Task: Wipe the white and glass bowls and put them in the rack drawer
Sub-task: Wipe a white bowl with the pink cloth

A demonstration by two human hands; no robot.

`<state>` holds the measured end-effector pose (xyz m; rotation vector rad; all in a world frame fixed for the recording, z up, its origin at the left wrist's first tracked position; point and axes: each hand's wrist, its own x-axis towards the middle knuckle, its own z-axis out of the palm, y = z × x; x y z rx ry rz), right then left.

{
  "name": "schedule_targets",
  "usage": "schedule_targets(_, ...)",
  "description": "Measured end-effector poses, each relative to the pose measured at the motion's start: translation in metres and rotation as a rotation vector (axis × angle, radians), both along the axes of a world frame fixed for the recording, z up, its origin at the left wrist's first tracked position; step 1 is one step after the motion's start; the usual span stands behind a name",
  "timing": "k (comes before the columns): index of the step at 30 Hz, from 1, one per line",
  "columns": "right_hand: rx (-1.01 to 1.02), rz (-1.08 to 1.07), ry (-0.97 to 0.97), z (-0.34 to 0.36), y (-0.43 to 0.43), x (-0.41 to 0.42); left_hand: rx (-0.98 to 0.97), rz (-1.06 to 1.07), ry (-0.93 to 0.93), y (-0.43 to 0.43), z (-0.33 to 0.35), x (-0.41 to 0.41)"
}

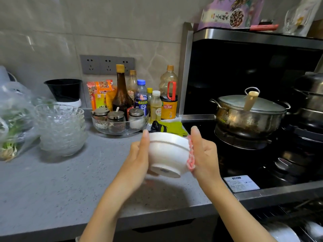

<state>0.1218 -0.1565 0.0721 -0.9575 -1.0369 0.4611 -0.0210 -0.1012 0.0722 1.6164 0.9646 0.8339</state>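
Observation:
A white bowl (167,152) is held above the grey counter (52,186), tilted with its foot toward me. My left hand (138,158) holds its left side, thumb up along the rim. My right hand (203,152) presses a pink cloth (190,154) against the bowl's right side. A stack of glass bowls (60,128) stands on the counter at the left. Down at the lower right, the rack drawer (288,227) shows with dishes in it.
Bottles and spice jars in a clear tray (120,123) line the wall behind the bowl. A lidded steel pot (250,114) sits on the stove at right, more pots beyond. A green-black cloth (169,127) lies by the stove. Bagged greens (12,123) lie far left.

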Motion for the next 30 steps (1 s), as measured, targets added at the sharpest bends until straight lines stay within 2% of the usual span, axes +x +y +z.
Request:
schedule_targets(1,0.060,0.001,-0.124,-0.003,0.000,-0.001,-0.072,-0.061,0.010,-0.002,0.000,0.000)
schedule_targets(3,0.112,-0.036,-0.395,-0.016,0.002,0.002,-0.225,-0.150,-0.085,-0.005,0.000,0.000)
schedule_targets(6,0.170,-0.076,-0.630,-0.024,0.001,0.003,-0.327,-0.185,-0.266,-0.004,-0.008,-0.002)
schedule_targets(10,0.157,-0.083,-0.635,-0.024,-0.002,0.008,-0.462,-0.213,-0.403,-0.004,-0.024,-0.003)
schedule_targets(12,0.039,-0.010,-0.564,-0.023,-0.006,0.010,-0.491,-0.226,-0.429,-0.003,-0.030,-0.005)
schedule_targets(14,-0.133,0.052,-0.545,-0.018,-0.010,0.009,-0.454,-0.216,-0.403,-0.005,-0.035,-0.007)
schedule_targets(16,-0.309,0.007,-0.644,-0.010,-0.012,0.005,-0.367,-0.196,-0.364,-0.007,-0.040,-0.005)
schedule_targets(18,-0.461,-0.084,-0.826,-0.005,-0.010,0.003,-0.297,-0.157,-0.344,-0.009,-0.044,-0.001)
schedule_targets(20,-0.598,-0.182,-1.117,-0.003,-0.006,0.000,-0.271,-0.119,-0.340,-0.011,-0.048,0.005)
schedule_targets(22,-0.674,-0.165,-1.310,-0.003,-0.003,-0.002,-0.231,-0.081,-0.337,-0.011,-0.052,0.009)
schedule_targets(26,-0.732,0.165,-1.265,0.007,-0.008,0.006,-0.174,0.030,-0.378,-0.008,-0.056,0.010)
schedule_targets(28,-0.646,0.227,-1.392,0.006,-0.015,0.013,-0.134,0.088,-0.393,-0.006,-0.055,0.008)
schedule_targets(30,-0.507,0.200,-1.562,-0.003,-0.022,0.018,-0.080,0.142,-0.428,-0.004,-0.055,0.007)
